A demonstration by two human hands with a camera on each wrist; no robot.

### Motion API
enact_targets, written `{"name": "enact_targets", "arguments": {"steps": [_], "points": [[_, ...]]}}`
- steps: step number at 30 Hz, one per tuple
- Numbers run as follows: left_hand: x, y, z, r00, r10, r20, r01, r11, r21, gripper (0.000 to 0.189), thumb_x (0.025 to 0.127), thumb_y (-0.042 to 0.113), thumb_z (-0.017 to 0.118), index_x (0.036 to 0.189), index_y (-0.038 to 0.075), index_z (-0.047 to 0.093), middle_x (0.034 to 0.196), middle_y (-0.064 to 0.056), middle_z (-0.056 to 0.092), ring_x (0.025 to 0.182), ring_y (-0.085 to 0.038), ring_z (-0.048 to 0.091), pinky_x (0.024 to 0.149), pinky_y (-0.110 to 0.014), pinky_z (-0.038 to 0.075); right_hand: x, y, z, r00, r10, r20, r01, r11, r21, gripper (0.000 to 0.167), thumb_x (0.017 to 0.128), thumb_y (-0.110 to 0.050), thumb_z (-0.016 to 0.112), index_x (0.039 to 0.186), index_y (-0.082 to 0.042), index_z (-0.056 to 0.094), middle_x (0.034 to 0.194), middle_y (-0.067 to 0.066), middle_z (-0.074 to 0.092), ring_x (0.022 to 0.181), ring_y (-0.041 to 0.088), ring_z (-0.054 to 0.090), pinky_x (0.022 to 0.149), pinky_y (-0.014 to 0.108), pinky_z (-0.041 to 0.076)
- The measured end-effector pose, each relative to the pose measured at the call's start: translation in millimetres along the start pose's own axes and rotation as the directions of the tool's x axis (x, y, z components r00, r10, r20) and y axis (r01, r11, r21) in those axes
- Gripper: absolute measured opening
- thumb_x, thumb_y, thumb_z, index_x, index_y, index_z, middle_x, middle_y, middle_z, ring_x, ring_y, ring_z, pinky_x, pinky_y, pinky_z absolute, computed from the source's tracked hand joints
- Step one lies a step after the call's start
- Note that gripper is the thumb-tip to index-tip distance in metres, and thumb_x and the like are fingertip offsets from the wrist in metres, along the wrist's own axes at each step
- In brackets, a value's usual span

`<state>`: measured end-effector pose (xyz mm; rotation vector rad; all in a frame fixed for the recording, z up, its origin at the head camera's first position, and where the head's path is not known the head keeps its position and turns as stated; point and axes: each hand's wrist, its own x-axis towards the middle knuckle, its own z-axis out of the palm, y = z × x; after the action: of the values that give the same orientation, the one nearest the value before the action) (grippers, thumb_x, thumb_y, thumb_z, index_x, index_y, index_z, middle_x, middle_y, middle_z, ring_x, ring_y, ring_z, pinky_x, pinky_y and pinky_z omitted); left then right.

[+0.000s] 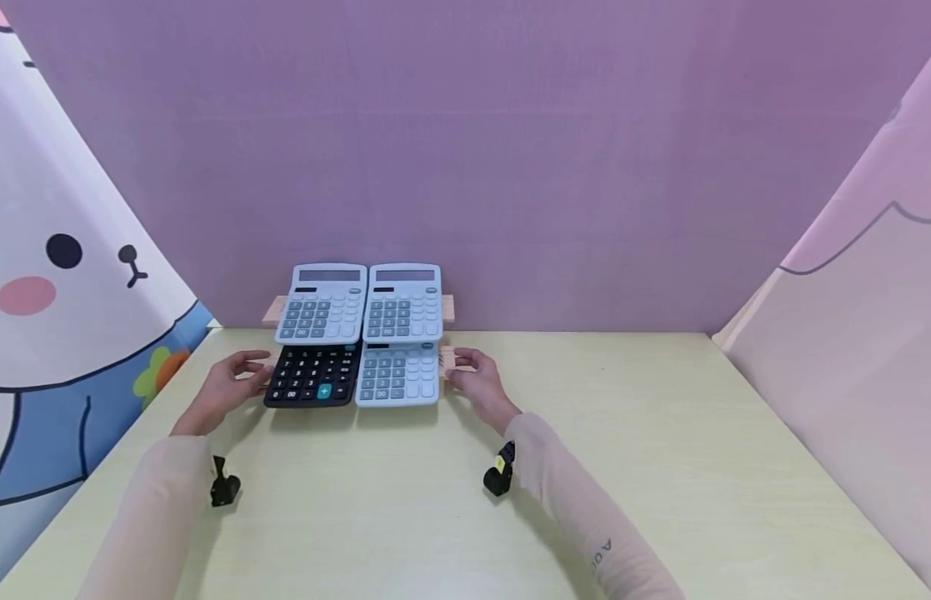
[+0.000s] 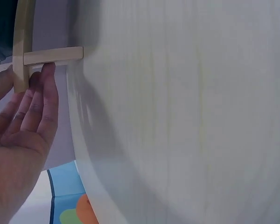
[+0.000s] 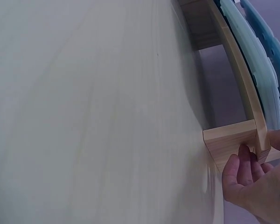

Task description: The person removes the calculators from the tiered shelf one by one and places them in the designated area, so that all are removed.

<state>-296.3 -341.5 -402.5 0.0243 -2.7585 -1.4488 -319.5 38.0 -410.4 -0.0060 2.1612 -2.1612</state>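
Our left hand (image 1: 228, 382) pinches the left end of the wooden stand (image 1: 447, 308), its thumb on one face of the lower board and its fingers on the other, and our right hand (image 1: 480, 383) grips the right end in the same way. Between the two hands, four calculators lean in two tiers on the stand. At the stand's lower left we see a black calculator (image 1: 312, 377) with one teal key; at its lower right, just beside, sits a pale blue calculator (image 1: 397, 375) with grey number keys. On the stand's upper tier are two more pale blue ones, the left one (image 1: 322, 305) and the right one (image 1: 402, 304), their bottom edges hiding the tops of the calculators below. Under the stand and in front of it spreads our light wooden desk (image 1: 660, 458). Behind the stand hangs a purple cloth (image 1: 510, 167), and to the left of the stand is a cartoon-print cloth (image 1: 90, 358); well to its right is a pink and cream one (image 1: 848, 333).
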Motion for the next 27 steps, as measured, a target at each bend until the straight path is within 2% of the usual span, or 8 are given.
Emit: {"name": "enact_targets", "arguments": {"steps": [10, 16, 23, 27], "points": [[4.4, -3.5, -6.7, 0.998, -0.009, 0.056, 0.01, 1.0, -0.011, 0.057, 0.093, 0.028, 0.052, 0.137, -0.003, 0.032, 0.122, -0.027, 0.044, 0.087, -0.013, 0.062, 0.081, -0.031, 0.058, -0.4, -0.3, 2.6, 1.0, 0.018, -0.01, -0.018, 1.0, -0.005, 0.049, 0.08, 0.007, 0.056, 0.127, -0.002, 0.047, 0.119, 0.017, 0.05, 0.088, 0.018, 0.053, 0.092, 0.04, 0.052], [5.7, -5.5, -11.4, 0.997, 0.014, 0.08, -0.01, 0.999, -0.043, 0.056, 0.093, 0.023, 0.053, 0.135, -0.006, 0.032, 0.12, -0.027, 0.045, 0.083, -0.011, 0.063, 0.08, -0.031, 0.058, -1.1, -1.3, 5.7, 1.0, 0.019, -0.017, -0.019, 1.0, -0.012, 0.049, 0.081, 0.007, 0.056, 0.128, -0.001, 0.046, 0.118, 0.017, 0.05, 0.084, 0.017, 0.053, 0.09, 0.041, 0.053], [6.6, -6.8, -12.7, 0.994, 0.039, 0.101, -0.031, 0.997, -0.076, 0.058, 0.092, 0.024, 0.055, 0.134, -0.008, 0.031, 0.12, -0.03, 0.046, 0.087, -0.014, 0.062, 0.08, -0.033, 0.058, 0.9, 1.7, 5.3, 1.0, 0.007, -0.022, -0.007, 1.0, 0.003, 0.048, 0.08, 0.008, 0.055, 0.127, 0.001, 0.047, 0.115, 0.018, 0.05, 0.081, 0.016, 0.053, 0.083, 0.036, 0.055], [8.5, -8.0, -13.5, 0.994, 0.029, 0.106, -0.021, 0.997, -0.077, 0.058, 0.091, 0.024, 0.056, 0.134, -0.006, 0.032, 0.119, -0.028, 0.046, 0.086, -0.015, 0.063, 0.08, -0.032, 0.058, 0.3, 1.7, 4.5, 1.0, 0.008, -0.021, -0.008, 1.0, 0.011, 0.048, 0.08, 0.008, 0.055, 0.127, 0.0, 0.047, 0.117, 0.018, 0.049, 0.083, 0.016, 0.053, 0.085, 0.036, 0.054]]}}
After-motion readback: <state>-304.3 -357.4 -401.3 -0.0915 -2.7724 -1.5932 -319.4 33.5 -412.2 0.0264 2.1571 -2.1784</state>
